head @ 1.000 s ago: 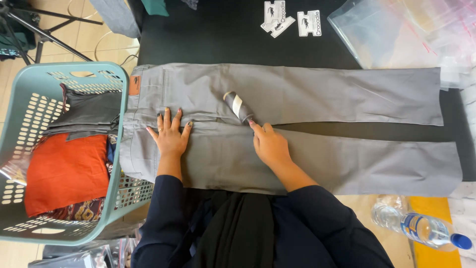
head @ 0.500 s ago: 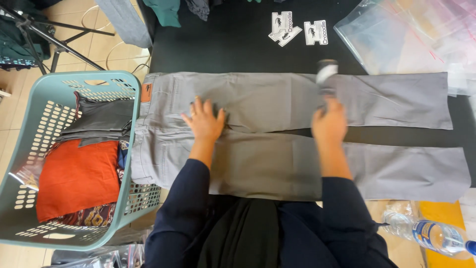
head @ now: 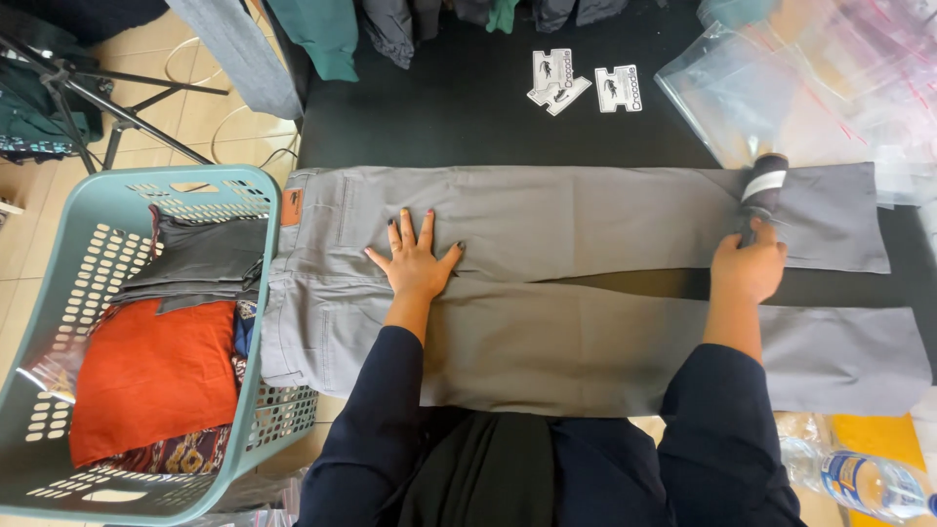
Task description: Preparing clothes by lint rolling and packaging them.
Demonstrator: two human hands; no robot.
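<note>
Since before, the right hand (head: 747, 271) has slid the dark lint roller with a white band (head: 761, 193) far right, gripping it tight. Flat and open, the left hand (head: 415, 262) presses the long grey cloth trousers (head: 586, 293) on the black tabletop (head: 468, 117). Clear plastic bags (head: 781, 78) crowd the upper right. A teal plastic laundry basket (head: 59, 263) sits left.

Trousers (head: 586, 283) lie on the table (head: 468, 117) (basket (head: 59, 283) to their left), tags (head: 576, 83) behind them
</note>
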